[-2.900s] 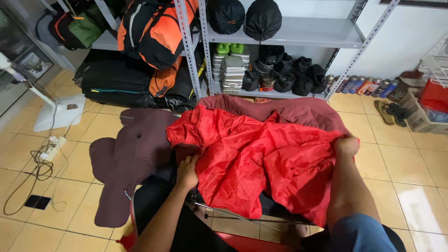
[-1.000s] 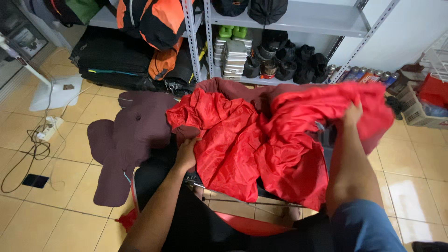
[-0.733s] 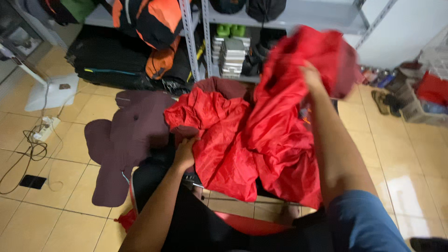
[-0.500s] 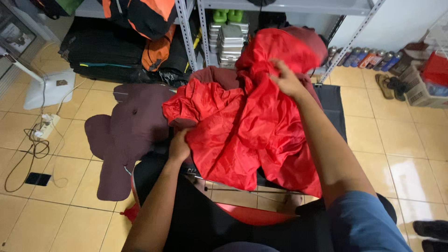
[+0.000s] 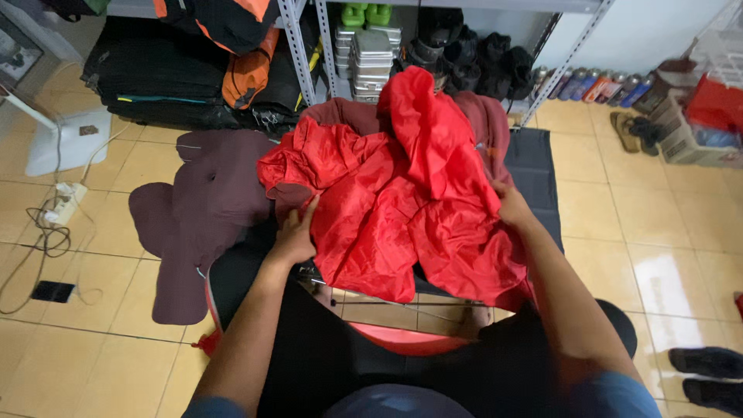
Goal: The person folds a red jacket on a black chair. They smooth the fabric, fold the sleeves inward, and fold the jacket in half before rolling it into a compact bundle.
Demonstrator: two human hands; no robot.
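A crumpled red jacket [image 5: 395, 193] lies heaped in front of me on dark cloth. My left hand [image 5: 295, 232] presses on its near left edge, fingers on the red fabric. My right hand [image 5: 511, 207] grips the jacket's right side low down, with a fold of red cloth draped over toward the back. A maroon garment [image 5: 480, 116] lies under the jacket at the far side. A dark mat [image 5: 542, 170] shows beneath on the right.
A dark purple padded piece [image 5: 201, 209] lies on the tiled floor at left. A metal shelf rack [image 5: 302, 46] with bags, tins and boots stands behind. A cable and power strip [image 5: 58, 209] lie far left; shoes [image 5: 708, 364] are at right.
My right hand lifted the jacket's right side high, swung it over toward the middle, then came back down to the jacket's right edge. My left hand stayed on the left edge.
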